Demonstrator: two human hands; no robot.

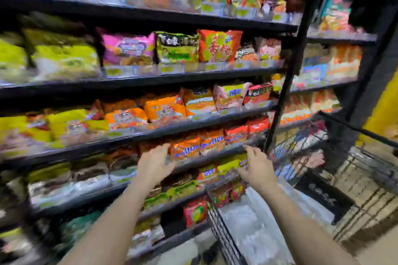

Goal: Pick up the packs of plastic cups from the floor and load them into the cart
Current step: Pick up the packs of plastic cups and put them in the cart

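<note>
Holding what seem clear cup packs [254,221], cart [224,236]; hands bare.

Black store shelving [150,75] packed with bright snack bags [217,46]

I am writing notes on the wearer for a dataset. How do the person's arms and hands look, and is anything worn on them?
Both forearms are bare to the frame's bottom edge: no sleeves show. The left hand and the right hand carry no gloves, and no watch, ring or bracelet can be seen, though motion blur could hide small items.
</note>
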